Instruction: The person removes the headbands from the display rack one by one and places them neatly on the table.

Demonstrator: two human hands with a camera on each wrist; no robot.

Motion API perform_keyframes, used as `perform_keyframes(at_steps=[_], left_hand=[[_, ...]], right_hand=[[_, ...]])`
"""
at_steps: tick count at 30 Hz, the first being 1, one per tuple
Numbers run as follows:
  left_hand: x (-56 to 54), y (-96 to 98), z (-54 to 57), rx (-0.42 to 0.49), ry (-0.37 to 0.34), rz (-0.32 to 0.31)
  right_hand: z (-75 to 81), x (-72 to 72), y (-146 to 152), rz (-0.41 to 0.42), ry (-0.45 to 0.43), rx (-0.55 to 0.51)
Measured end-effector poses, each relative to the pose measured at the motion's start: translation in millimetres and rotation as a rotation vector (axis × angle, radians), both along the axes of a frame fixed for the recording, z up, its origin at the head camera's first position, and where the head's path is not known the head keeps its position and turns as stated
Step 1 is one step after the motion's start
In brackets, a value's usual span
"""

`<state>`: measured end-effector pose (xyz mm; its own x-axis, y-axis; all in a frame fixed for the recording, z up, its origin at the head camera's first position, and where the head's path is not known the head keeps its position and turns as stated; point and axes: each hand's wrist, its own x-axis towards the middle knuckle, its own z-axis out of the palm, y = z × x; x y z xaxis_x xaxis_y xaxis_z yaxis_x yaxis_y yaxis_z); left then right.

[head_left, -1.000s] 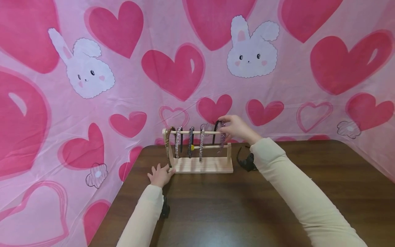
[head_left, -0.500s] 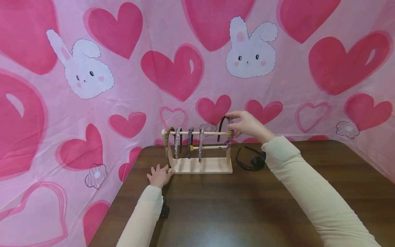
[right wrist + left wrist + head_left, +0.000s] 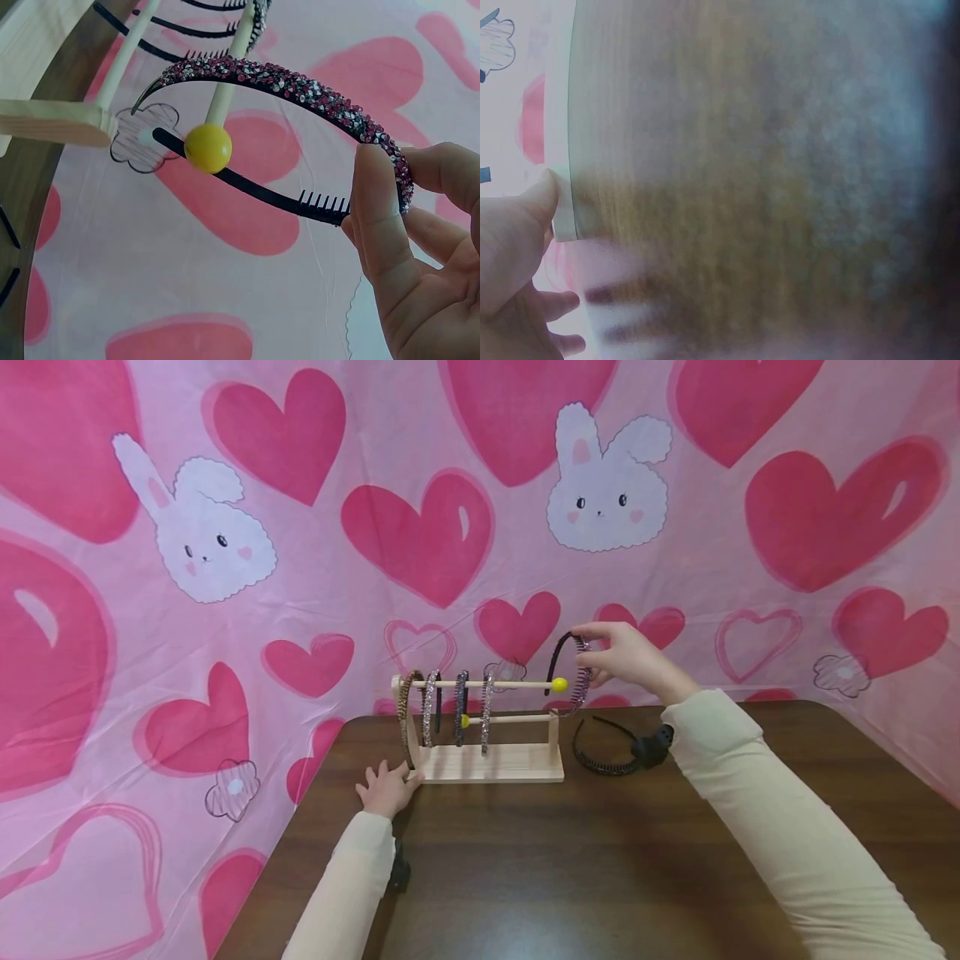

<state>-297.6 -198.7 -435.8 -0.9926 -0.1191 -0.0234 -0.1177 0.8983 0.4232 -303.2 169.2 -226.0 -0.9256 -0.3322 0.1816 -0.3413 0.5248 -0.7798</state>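
Note:
My right hand pinches a rhinestone headband between thumb and fingers at its top curve. Pink and silver stones cover its outside, with small black comb teeth inside. It arches around the yellow ball end of the top rod in the right wrist view. The wooden headband stand carries several other sparkly headbands, among them a silver one and a gold-brown one at the left end. My left hand lies with fingers spread at the stand's left front corner, its thumb against the base.
A black toothed headband lies on the brown wooden table, right of the stand. The lower rod ends in another yellow ball. A pink cloth with hearts and rabbits hangs behind the table.
My right hand has carried the headband right along the top rod to its end, so the yellow ball now shows clearly. The black headband on the table is uncovered. My left hand stays put.

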Motion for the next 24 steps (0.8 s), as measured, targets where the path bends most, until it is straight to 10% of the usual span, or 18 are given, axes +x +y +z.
perform_keyframes(at_steps=[24], left_hand=[[-1.3,-0.5,-1.8,-0.007,0.002,0.004]], right_hand=[[-2.8,2.3,53,-0.098,-0.028,-0.108]])
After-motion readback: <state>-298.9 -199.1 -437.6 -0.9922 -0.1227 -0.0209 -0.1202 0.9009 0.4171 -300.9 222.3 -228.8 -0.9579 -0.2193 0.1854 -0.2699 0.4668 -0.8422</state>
